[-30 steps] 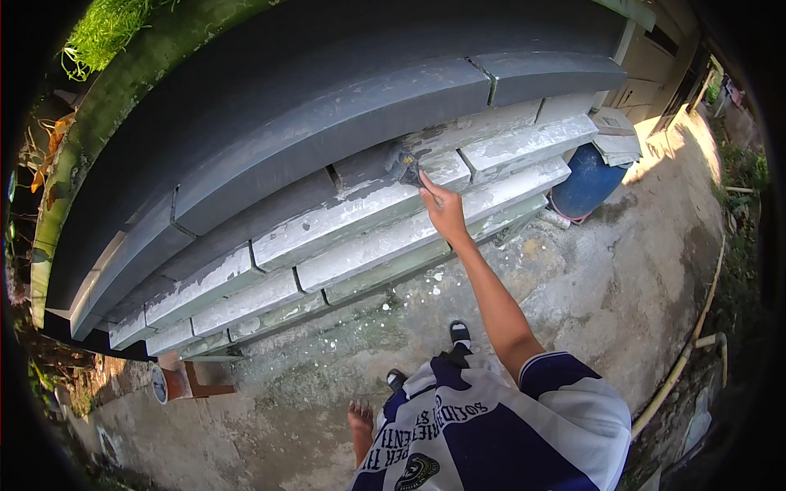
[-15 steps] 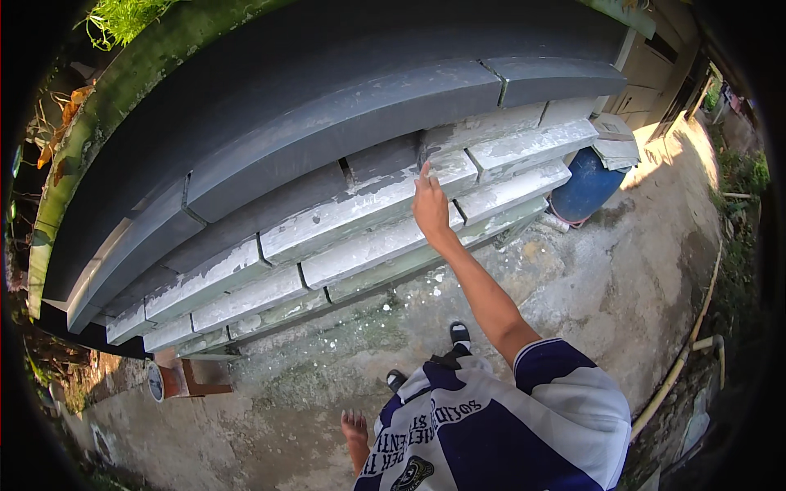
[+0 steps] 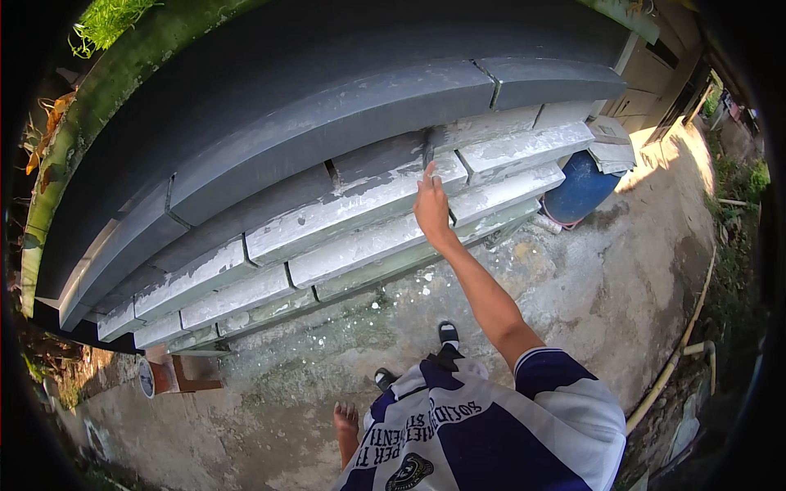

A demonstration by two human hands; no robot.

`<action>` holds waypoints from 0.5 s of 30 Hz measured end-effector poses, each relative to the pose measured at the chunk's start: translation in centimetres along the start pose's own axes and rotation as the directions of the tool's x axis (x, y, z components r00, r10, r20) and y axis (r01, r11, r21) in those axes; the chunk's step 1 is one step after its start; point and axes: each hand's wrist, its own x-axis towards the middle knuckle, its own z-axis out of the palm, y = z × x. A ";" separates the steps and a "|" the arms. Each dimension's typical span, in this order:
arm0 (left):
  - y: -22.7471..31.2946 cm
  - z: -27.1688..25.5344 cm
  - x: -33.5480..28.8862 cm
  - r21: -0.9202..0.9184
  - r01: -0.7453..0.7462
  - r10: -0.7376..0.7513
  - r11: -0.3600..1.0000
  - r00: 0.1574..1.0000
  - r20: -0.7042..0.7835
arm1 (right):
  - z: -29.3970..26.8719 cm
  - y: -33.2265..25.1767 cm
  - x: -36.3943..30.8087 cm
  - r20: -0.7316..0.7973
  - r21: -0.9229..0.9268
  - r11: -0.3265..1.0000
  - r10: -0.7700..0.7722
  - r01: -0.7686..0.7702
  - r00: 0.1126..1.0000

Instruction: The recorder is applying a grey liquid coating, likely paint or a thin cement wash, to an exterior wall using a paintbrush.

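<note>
Right hand (image 3: 431, 204): extended over the ledges (image 3: 348, 206), arm nearly straight, index finger stretched forward, brush (image 3: 427, 148) gripped. Brush: held edge-on where the ledges' grey meets white. Left hand (image 3: 345, 418): hung low, well apart from the ledges, fingers loosely opened.

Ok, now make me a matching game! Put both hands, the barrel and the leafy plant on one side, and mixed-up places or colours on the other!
Things:
1. right hand
2. left hand
3. barrel
4. leafy plant

Places and colours:
A. bright green, in the top left of the picture
B. hanging low, to the left of the shirt
C. reaching up to the pale ledges with a dark tool
D. blue, by the right end of the ledges

Right pairs: 1-C, 2-B, 3-D, 4-A.
</note>
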 end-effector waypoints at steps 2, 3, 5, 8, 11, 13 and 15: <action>-0.5 0.2 0.1 0.002 0.000 0.000 1.000 1.000 0.005 | 0.7 -1.8 -2.3 0.186 0.096 0.990 -0.120 0.103 0.975; -0.8 0.7 0.0 0.016 0.002 -0.002 1.000 1.000 0.017 | 0.1 -1.9 -3.0 0.195 0.099 0.989 -0.124 0.106 0.973; -1.2 2.6 -0.2 0.043 -0.022 0.021 0.999 1.000 0.016 | -1.3 -1.9 -3.2 0.318 0.176 0.967 -0.231 0.182 0.920; -0.9 4.2 -0.2 0.072 -0.032 0.031 0.997 0.999 0.015 | -3.3 -0.5 -1.3 0.093 0.169 0.982 -0.099 0.082 0.991; -1.3 5.5 -0.7 0.038 -0.095 0.094 0.995 0.995 0.031 | -4.7 1.7 2.4 -0.148 0.082 0.996 0.035 -0.023 0.988; -1.5 6.8 -1.1 0.040 -0.095 0.095 0.995 0.995 0.022 | -4.8 1.4 4.1 -0.257 0.026 0.998 0.061 -0.056 0.965; -2.2 8.3 -2.0 0.058 -0.118 0.117 0.991 0.993 0.026 | -3.3 -0.9 4.4 -0.256 0.106 0.994 0.031 -0.003 0.966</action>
